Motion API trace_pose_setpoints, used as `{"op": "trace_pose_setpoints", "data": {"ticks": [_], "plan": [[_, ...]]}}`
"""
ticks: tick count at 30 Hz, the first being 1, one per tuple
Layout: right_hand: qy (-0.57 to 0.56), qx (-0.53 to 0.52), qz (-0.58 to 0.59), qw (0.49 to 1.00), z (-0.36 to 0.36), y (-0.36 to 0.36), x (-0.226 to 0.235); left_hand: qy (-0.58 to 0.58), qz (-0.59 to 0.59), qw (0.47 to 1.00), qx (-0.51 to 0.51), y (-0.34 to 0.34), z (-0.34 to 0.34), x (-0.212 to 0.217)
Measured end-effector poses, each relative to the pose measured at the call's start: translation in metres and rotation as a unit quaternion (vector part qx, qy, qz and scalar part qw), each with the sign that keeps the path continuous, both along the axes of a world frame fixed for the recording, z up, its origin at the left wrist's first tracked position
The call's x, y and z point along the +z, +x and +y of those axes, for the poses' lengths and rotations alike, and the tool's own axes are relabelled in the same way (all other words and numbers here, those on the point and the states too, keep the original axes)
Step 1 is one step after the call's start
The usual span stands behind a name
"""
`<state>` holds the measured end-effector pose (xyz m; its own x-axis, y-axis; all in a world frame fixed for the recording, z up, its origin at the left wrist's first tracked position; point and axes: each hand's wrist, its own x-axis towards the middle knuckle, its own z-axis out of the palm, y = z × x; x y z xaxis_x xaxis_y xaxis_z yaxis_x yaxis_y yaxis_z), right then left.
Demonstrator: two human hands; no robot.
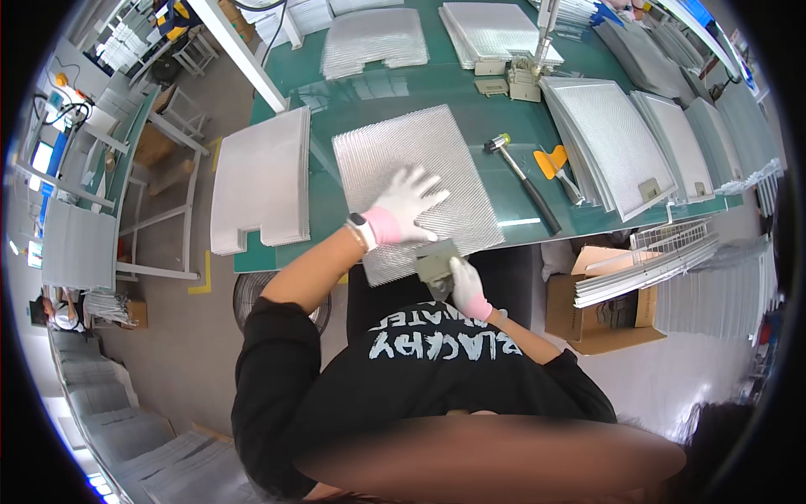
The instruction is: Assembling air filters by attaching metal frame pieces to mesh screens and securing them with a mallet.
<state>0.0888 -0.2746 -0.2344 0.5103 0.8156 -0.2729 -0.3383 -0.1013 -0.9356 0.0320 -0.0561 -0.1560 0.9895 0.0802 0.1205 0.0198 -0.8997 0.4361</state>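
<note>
A silvery mesh panel [420, 151] lies slantwise on the green table, its near end reaching past the table's front edge. My left hand [403, 207], in a white glove with a pink cuff, rests on the panel with its fingers spread. My right hand [468, 290], gloved the same way, grips a grey-green flat piece [438, 265] at the panel's near right corner. Whether that piece is fitted onto the corner or only held against it, I cannot tell. My right fingertips are partly hidden behind the piece.
Right of the panel lie a hammer [525, 183] and an orange-bladed scraper [552, 161]. Panel stacks stand left [262, 181], at the back [375, 40] and right [611, 139]. Small grey-green pieces [522, 82] sit by a post. A cardboard box [600, 323] stands on the floor.
</note>
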Motion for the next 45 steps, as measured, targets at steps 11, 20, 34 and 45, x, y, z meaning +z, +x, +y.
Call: {"op": "trace_pose_setpoints", "data": {"ticks": [11,20,34,45], "plan": [[0.021,-0.137,0.085,0.987,-0.041,0.036,0.007,0.121,0.013,0.993,0.001,0.013,-0.098,-0.009],[0.053,-0.257,0.076,0.962,-0.028,0.026,-0.008,0.136,0.026,0.990,-0.006,0.016,-0.105,-0.007],[-0.612,0.006,-0.489,0.621,-0.222,0.205,-0.068,0.159,-0.146,0.976,-0.007,0.022,-0.028,0.009],[-0.237,0.212,-0.624,0.713,-0.120,0.146,0.084,-0.506,0.139,0.848,-0.079,-0.006,-0.132,-0.135]]}}
